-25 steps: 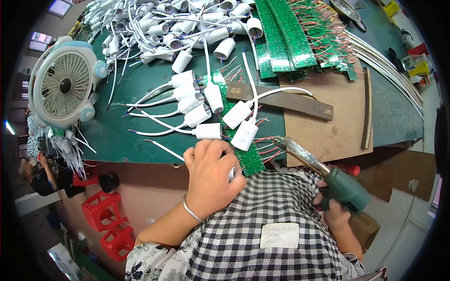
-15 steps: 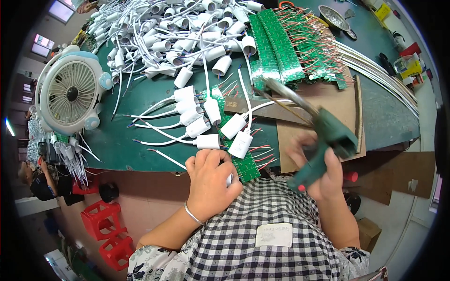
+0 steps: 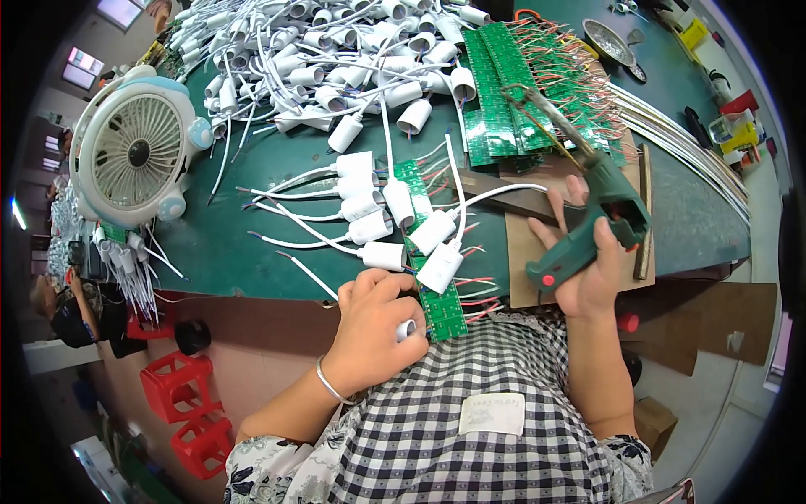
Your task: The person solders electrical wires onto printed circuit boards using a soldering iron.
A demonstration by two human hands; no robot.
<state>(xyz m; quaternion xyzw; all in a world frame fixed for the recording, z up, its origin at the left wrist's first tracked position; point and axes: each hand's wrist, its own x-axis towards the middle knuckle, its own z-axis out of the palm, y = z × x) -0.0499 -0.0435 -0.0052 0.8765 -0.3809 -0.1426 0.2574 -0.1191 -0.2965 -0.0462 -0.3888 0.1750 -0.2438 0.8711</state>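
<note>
My left hand (image 3: 374, 323) is closed around a white lamp socket (image 3: 405, 330) at the table's near edge, beside the lower end of a narrow green circuit board strip (image 3: 443, 311). Fingers of my right hand (image 3: 592, 269) wrap the handle of a green soldering gun (image 3: 617, 202), held up with its metal tip pointing away to the upper left. Several white sockets with cables line the strip's left side, such as one socket (image 3: 384, 255). Others lie across the strip, including a tilted socket (image 3: 439, 267). Red and white wires stick out on its right.
A heap of white corded sockets (image 3: 319, 76) covers the far table. Stacked green boards (image 3: 495, 92) with red wires lie right of it, near a metal bowl (image 3: 609, 42) and long white wires (image 3: 680, 126). A fan (image 3: 138, 151) stands left; red stools (image 3: 178, 385) are below.
My right hand has lifted the soldering gun farther from me and to the right, its tip now over the stacked boards. My left hand keeps its hold; the whole view has shifted slightly.
</note>
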